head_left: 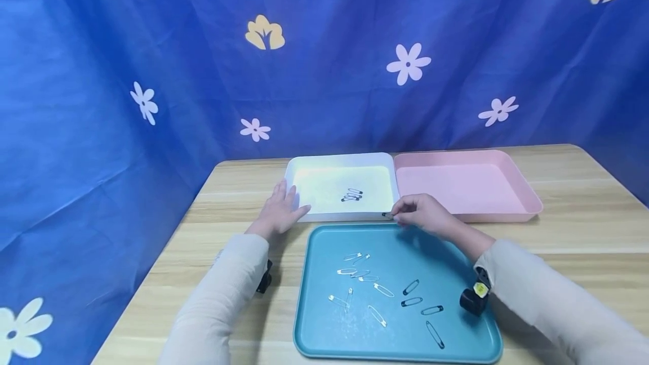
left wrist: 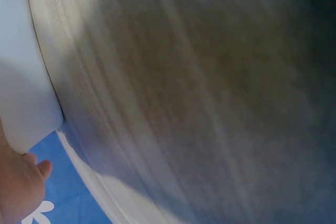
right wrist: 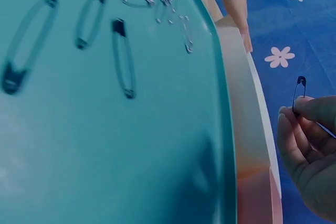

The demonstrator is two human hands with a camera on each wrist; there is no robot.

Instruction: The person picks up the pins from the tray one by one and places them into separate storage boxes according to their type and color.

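Between thumb and fingers my right hand (head_left: 423,216) pinches a black safety pin (right wrist: 300,88), held over the front edge of the white tray (head_left: 345,217) near its right corner. My left hand (head_left: 278,211) has its fingers spread and rests at the white tray's left front corner. Inside that tray lies a small cluster of black safety pins (head_left: 353,195). On the teal tray (head_left: 355,348), several silver safety pins (head_left: 377,316) are scattered at left and middle, and several black safety pins (head_left: 432,310) lie to the right.
A pink tray (head_left: 466,185) stands against the white tray's right side. All the trays sit on a wooden table (head_left: 243,185). Behind it hangs a blue flowered cloth (head_left: 324,83). Dark wrist cameras (head_left: 474,300) are worn on both wrists.
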